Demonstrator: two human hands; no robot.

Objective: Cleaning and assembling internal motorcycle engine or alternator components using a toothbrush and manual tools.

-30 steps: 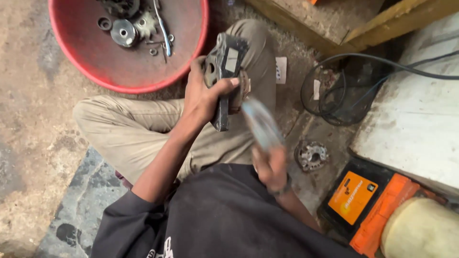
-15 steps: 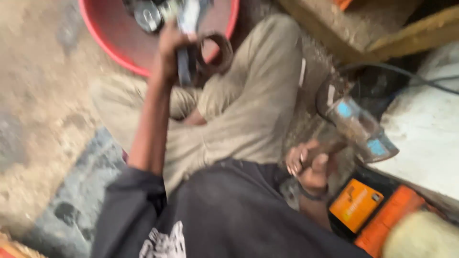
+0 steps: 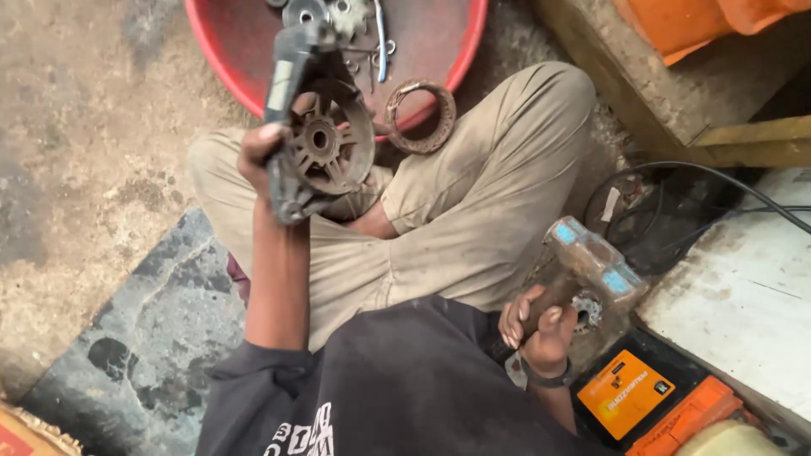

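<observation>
Gripping a metal housing [image 3: 317, 143] left, hammer [image 3: 583, 270] right.

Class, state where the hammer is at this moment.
In the head view, the hammer is at lower right, gripped in the right hand beside the right knee, its head above the orange box and near the black cables.

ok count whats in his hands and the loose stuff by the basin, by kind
round metal housing, held up in left hand: 1
hammer, held in right hand: 1
red basin: 1
rusty ring on its rim: 1
total: 4
</observation>
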